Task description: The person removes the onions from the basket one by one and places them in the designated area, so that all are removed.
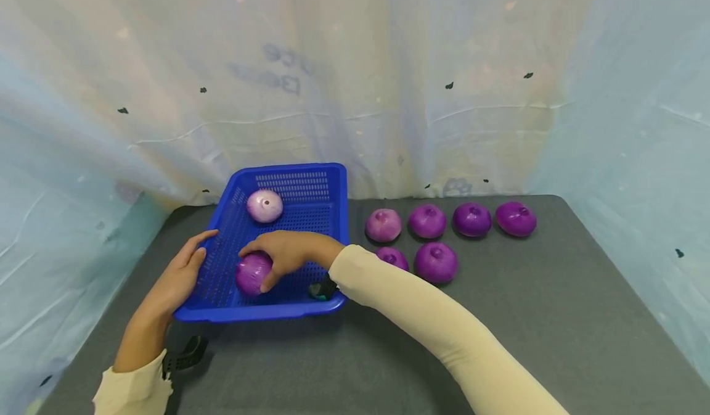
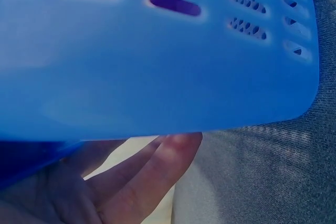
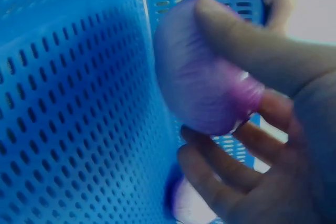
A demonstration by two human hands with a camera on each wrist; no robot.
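A: Head view: the right hand curls round a round purple onion inside the blue perforated plastic basket, near its front wall.

B: And the left hand?

A: Fingers straight, resting against the basket's left rim, gripping nothing.

B: Handling?

A: Probably firm, light, with slippery papery skin; best cupped round its widest part. Six more onions lie right of the basket.

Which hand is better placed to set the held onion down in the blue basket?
Right. The right hand already grips the onion inside the basket; the left hand only rests on its outer wall.
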